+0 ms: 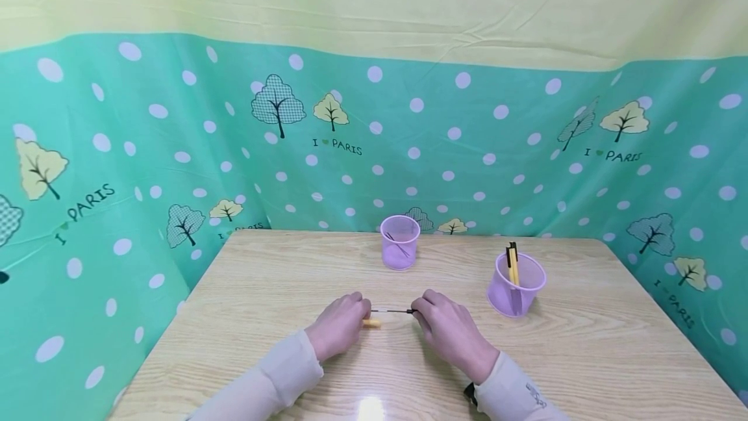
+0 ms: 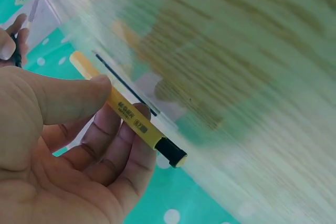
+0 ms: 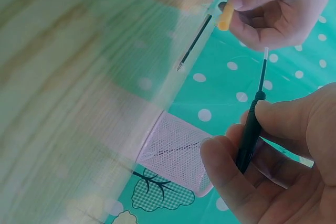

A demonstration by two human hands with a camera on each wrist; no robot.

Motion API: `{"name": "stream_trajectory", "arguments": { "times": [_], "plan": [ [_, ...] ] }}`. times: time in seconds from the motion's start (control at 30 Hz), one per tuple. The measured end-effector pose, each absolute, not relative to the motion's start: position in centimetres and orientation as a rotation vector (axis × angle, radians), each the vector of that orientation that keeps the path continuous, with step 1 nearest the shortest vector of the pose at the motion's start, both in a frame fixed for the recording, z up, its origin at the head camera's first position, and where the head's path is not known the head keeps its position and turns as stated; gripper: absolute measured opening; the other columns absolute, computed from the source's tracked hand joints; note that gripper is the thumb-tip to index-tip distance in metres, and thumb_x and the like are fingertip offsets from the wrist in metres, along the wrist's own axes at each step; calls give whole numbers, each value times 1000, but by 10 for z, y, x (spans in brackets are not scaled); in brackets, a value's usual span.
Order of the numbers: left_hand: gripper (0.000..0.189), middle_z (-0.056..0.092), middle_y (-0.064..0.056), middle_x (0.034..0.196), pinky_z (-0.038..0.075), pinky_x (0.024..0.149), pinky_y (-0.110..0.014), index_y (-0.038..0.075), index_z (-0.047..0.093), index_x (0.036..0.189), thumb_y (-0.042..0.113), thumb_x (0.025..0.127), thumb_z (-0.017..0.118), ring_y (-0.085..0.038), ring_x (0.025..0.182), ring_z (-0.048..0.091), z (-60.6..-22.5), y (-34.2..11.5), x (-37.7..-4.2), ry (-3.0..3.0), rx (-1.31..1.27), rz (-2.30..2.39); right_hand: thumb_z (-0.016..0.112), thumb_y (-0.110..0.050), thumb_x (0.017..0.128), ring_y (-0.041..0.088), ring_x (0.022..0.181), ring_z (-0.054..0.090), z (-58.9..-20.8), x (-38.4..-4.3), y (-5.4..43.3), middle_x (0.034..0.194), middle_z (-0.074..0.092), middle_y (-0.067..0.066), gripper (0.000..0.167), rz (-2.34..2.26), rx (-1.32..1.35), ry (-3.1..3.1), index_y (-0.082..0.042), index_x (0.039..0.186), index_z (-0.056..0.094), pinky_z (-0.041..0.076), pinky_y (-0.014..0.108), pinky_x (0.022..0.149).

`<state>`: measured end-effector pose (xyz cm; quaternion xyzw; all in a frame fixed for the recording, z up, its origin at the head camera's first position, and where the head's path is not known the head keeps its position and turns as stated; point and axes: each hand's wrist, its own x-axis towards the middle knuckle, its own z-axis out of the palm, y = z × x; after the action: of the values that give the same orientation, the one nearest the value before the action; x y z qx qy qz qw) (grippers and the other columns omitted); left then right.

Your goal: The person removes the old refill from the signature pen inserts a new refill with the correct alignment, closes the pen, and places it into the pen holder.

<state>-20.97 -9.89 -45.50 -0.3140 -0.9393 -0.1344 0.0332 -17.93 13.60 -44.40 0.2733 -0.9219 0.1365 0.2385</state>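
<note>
My left hand [image 1: 341,323] pinches a yellow pen barrel [image 2: 123,107] with a black end between thumb and fingers. Facing it, the right hand [image 1: 450,330] grips the black front section [image 3: 251,132] of a pen. From that section a thin refill [image 3: 263,72] sticks out, its pale end pointing toward the left hand. A second refill [image 3: 195,43], dark with a metal tip, lies on the wooden table [image 1: 263,291] close by the yellow barrel. Both hands are low over the middle of the table, a short gap apart.
A purple mesh cup [image 1: 399,260] holding a few thin refills stands at the back, beyond the hands. To the right, another purple cup [image 1: 501,301] holds yellow pens [image 1: 513,265] with black ends. A green dotted curtain [image 1: 432,167] hangs behind the table.
</note>
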Motion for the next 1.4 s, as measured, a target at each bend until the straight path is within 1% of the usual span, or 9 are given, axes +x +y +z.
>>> {"name": "stream_trajectory", "arguments": {
  "times": [0.23, 0.43, 0.53, 0.73, 1.03, 1.4],
  "plan": [
    [17, 52, 1, 79, 48, 64, -25, 7, 62, 87, -8, 79, 65, -12, 70, 51, -452, -101, -207, -2881, -984, -463, 73, -11, 82, 4, 66, 50, -444, -179, 136, 77, 52, -12, 9, 376, 745, -2527, -16, 87, 69, 46, 22, 51],
    [21, 50, 2, 83, 48, 68, -25, 6, 61, 94, -10, 80, 60, -13, 75, 52, -450, -103, -205, -2839, -991, -467, 73, -11, 82, 4, 65, 50, -444, -179, 136, 76, 51, -12, 8, 373, 745, -2527, -16, 87, 69, 45, 22, 51],
    [25, 53, 2, 84, 48, 69, -24, 6, 61, 96, -12, 79, 59, -13, 76, 52, -447, -103, -206, -2829, -994, -475, 73, -11, 82, 4, 65, 49, -444, -179, 137, 76, 51, -12, 8, 374, 746, -2526, -16, 87, 69, 45, 22, 51],
    [33, 56, 2, 84, 49, 70, -25, 8, 60, 94, -16, 73, 62, -13, 78, 54, -442, -102, -208, -2812, -989, -469, 73, -11, 82, 4, 64, 48, -445, -179, 137, 75, 50, -12, 8, 378, 741, -2531, -16, 87, 69, 44, 22, 50],
    [31, 55, 3, 84, 48, 71, -26, 8, 60, 94, -15, 74, 61, -14, 78, 54, -439, -102, -208, -2808, -986, -470, 73, -11, 82, 4, 65, 49, -445, -180, 137, 76, 51, -13, 9, 385, 728, -2542, -17, 87, 69, 45, 22, 51],
    [33, 55, 2, 84, 48, 69, -26, 8, 60, 94, -15, 72, 63, -14, 77, 54, -436, -104, -206, -2807, -987, -425, 73, -11, 82, 4, 65, 49, -446, -180, 138, 76, 51, -12, 9, 382, 732, -2546, -16, 87, 69, 45, 22, 52]
  ]
}}
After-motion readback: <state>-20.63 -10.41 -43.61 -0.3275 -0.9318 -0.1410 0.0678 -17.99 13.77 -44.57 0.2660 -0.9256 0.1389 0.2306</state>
